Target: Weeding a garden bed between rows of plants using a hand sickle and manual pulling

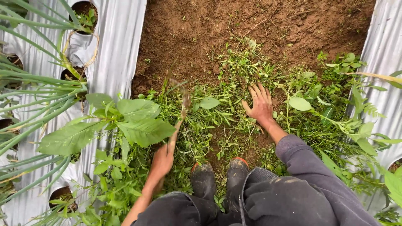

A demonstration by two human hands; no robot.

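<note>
My left hand (pixel 162 158) is closed around the stem of a pulled weed (pixel 183 100), whose blurred top hangs over the furrow. My right hand (pixel 260 104) lies flat with spread, soil-stained fingers on a mat of low green weeds (pixel 234 88). Both hands reach forward from dark sleeves. My two muddy boots (pixel 220 178) stand between them on the weedy ground. Bare brown soil (pixel 234 29) lies beyond the weeds at the top.
Silver plastic mulch (pixel 119 46) covers the bed on the left, with round planting holes and long green onion leaves (pixel 37 83). A broad-leaved plant (pixel 134 121) leans over the left edge. More silver mulch (pixel 387 42) runs along the right, with leafy weeds (pixel 356 109) beside it.
</note>
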